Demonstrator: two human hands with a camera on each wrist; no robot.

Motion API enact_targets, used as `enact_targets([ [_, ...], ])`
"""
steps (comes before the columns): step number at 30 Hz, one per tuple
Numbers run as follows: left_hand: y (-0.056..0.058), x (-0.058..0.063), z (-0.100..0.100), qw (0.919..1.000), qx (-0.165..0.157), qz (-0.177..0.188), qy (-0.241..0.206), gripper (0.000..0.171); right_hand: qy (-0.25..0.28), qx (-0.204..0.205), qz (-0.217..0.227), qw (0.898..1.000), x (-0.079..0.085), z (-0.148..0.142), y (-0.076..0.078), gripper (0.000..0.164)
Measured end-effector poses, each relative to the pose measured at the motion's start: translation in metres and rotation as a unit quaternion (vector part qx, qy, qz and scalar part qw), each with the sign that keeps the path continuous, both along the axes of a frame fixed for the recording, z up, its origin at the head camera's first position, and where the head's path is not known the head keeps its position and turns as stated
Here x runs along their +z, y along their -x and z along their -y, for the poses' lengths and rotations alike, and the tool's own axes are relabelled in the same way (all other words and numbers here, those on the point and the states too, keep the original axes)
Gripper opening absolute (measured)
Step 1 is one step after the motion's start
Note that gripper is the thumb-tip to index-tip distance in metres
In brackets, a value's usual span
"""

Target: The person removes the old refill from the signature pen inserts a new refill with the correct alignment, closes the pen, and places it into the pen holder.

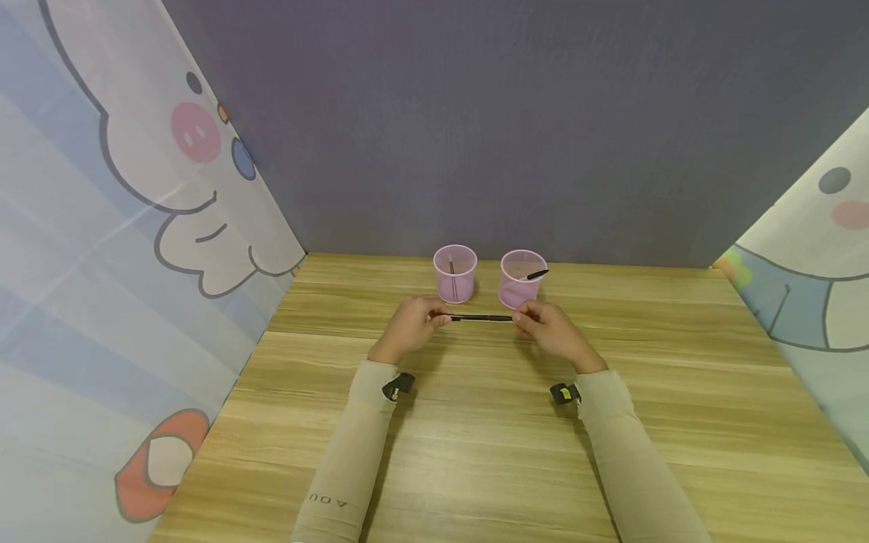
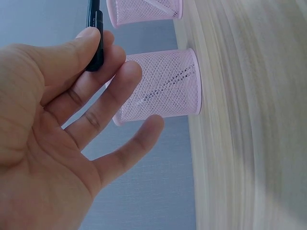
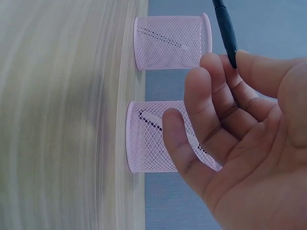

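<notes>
A slim black pen [image 1: 482, 317] lies level between the two hands, above the table in front of two pink mesh cups. My left hand [image 1: 409, 326] pinches the pen's clip end between thumb and forefinger. The tapered end is pinched by my right hand [image 1: 553, 332], thumb against fingertips. Both hands' other fingers stay loosely spread in the wrist views. The left mesh cup [image 1: 465, 290] has thin dark sticks leaning inside it. In the right mesh cup [image 1: 511, 296] a pen with a black end [image 1: 537, 274] leans over the rim.
Under the hands is a wood-grain table [image 1: 475, 452]. A dark grey panel [image 1: 509, 128] rises behind the cups at the table's back edge. Cartoon-printed curtains stand at the left [image 1: 136, 302] and at the right [image 1: 815, 286].
</notes>
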State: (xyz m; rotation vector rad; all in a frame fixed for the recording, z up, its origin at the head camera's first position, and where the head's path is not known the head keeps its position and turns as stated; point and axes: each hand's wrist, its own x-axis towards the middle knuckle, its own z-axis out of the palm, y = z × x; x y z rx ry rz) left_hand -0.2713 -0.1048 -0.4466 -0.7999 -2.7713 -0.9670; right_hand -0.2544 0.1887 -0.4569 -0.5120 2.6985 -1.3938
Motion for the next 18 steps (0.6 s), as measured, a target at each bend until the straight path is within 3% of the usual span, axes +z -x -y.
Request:
enact_targets([
  [18,0.0001,-0.0004,0.0007,1.0000,-0.001,-0.006,0.005,0.009,0.002,0.003,-0.002,1.000,0.0000,0.0002,0.0002,0.013],
])
